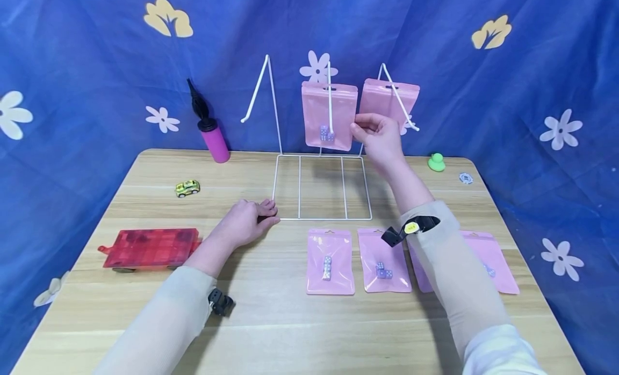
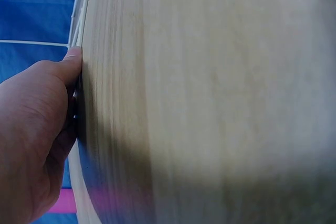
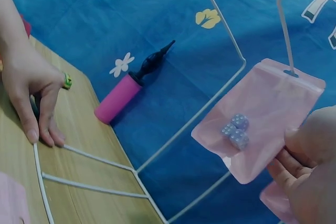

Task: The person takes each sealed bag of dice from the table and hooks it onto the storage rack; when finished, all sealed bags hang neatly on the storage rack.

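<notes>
My right hand [image 1: 384, 141] pinches the lower right edge of a pink zip bag [image 1: 316, 109] that hangs on the middle prong of a white wire rack [image 1: 324, 220]. Purple dice [image 3: 239, 139] show through the bag, and the prong passes through its top slot in the right wrist view. A second pink bag [image 1: 382, 98] hangs on the right prong, partly hidden by the hand. Down at the rack's front left corner, my left hand [image 1: 244, 222] holds the wire base between thumb and fingers, close to the tabletop.
Several pink bags with dice, such as this bag [image 1: 330, 283], lie along the front right, partly under my right arm. A red toy cart [image 1: 151, 247], toy car [image 1: 187, 188] and magenta pump [image 1: 216, 144] stand left. A green duck [image 1: 437, 163] and chip [image 1: 466, 178] sit right.
</notes>
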The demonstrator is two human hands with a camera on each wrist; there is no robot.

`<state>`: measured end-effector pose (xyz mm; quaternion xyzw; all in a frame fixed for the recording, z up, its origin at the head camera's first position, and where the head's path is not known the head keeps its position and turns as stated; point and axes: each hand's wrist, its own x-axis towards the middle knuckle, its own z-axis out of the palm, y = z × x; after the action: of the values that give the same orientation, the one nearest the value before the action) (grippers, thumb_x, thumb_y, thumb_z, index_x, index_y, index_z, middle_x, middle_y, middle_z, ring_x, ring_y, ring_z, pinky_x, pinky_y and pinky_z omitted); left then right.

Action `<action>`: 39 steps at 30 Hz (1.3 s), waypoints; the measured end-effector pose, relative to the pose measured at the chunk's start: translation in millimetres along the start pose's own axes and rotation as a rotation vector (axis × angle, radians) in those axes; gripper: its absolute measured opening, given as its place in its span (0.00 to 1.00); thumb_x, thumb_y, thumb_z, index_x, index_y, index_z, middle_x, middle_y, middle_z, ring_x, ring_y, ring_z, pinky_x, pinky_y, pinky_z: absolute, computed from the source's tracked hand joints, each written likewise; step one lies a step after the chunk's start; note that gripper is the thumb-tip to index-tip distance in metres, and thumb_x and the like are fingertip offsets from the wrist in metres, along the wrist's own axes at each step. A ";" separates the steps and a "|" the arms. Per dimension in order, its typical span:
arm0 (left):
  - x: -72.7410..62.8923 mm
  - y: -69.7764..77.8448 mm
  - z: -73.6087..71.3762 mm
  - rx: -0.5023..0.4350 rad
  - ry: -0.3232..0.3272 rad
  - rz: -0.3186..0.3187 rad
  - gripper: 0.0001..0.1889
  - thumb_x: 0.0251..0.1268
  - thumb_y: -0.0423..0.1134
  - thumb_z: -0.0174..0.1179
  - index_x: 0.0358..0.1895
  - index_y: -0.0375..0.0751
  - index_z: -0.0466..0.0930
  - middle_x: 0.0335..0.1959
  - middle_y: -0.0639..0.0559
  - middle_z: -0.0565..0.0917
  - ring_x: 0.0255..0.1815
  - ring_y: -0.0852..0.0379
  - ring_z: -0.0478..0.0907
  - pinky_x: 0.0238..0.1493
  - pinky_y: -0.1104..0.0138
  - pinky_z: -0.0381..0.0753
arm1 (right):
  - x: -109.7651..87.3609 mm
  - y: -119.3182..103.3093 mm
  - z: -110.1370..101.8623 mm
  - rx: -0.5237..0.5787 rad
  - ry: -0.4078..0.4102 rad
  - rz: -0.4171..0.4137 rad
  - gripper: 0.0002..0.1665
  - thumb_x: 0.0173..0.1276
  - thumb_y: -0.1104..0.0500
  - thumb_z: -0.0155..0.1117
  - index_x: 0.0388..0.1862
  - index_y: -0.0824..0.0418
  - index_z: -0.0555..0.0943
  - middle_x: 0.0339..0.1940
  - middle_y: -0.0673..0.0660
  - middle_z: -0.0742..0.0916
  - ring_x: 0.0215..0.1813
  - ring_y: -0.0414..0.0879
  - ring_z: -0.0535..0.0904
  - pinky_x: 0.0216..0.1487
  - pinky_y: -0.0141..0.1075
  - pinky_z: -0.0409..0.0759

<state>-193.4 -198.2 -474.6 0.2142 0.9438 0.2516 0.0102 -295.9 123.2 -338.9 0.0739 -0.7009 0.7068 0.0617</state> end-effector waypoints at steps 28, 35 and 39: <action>0.8 -5.2 1.2 -0.015 0.009 0.021 0.20 0.73 0.41 0.71 0.59 0.32 0.85 0.62 0.38 0.82 0.68 0.42 0.78 0.73 0.50 0.73 | -94.9 -1.1 -107.8 -0.379 -0.361 -0.081 0.13 0.75 0.69 0.68 0.56 0.71 0.86 0.54 0.67 0.90 0.55 0.51 0.88 0.55 0.32 0.86; 1.3 -4.6 2.0 -0.011 0.010 0.023 0.19 0.73 0.42 0.71 0.59 0.32 0.86 0.62 0.38 0.83 0.68 0.43 0.78 0.73 0.50 0.74 | -112.0 -1.2 -137.2 -0.386 -0.336 -0.101 0.13 0.74 0.71 0.68 0.55 0.72 0.86 0.52 0.67 0.90 0.53 0.45 0.89 0.54 0.30 0.86; 2.1 -3.9 2.1 -0.013 0.016 0.029 0.19 0.72 0.42 0.71 0.59 0.32 0.86 0.61 0.38 0.83 0.68 0.43 0.79 0.72 0.51 0.74 | -122.5 -3.0 -154.1 -0.408 -0.322 -0.102 0.13 0.74 0.73 0.68 0.55 0.72 0.86 0.51 0.66 0.90 0.52 0.44 0.89 0.54 0.31 0.86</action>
<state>-196.5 -199.4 -478.2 0.2258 0.9390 0.2595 0.0003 -178.0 279.3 -360.4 0.2066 -0.8251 0.5259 -0.0017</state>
